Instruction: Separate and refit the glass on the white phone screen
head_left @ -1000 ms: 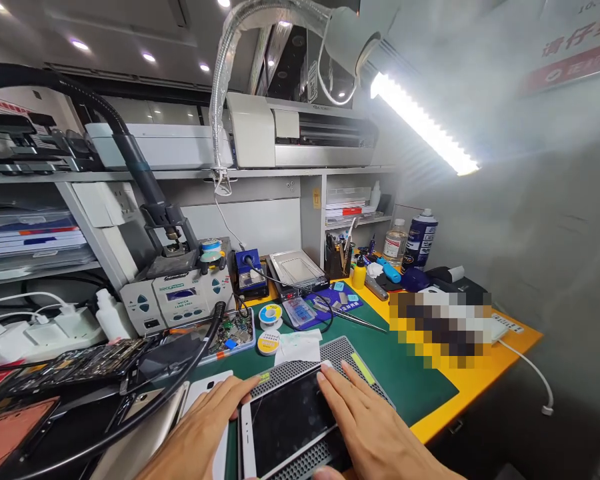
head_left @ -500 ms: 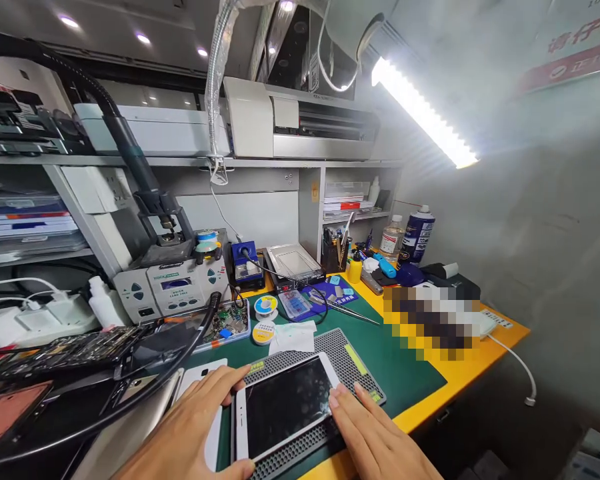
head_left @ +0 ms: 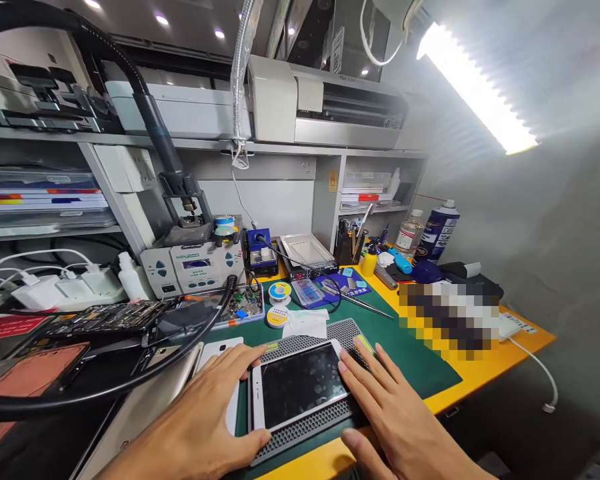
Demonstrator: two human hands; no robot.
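left hand [head_left: 205, 427] and right hand [head_left: 395, 417] lay flat, fingers spread, gripping nothing, flanking white phone [head_left: 300, 383]; phone sat screen-up on grey perforated pad [head_left: 305, 427] on green surface [head_left: 410, 363]; solder spools [head_left: 279, 305] beyond; soldering station [head_left: 193, 263] at back

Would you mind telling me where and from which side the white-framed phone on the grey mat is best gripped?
Grip the white-framed phone by its two long edges, coming from above. It lies flat, screen up, on the grey mat, so only the thin sides are free; the left hand and right hand already flank them.

Pixelated patch [head_left: 450, 319] — contents unreadable, both wrists cut off at bottom edge
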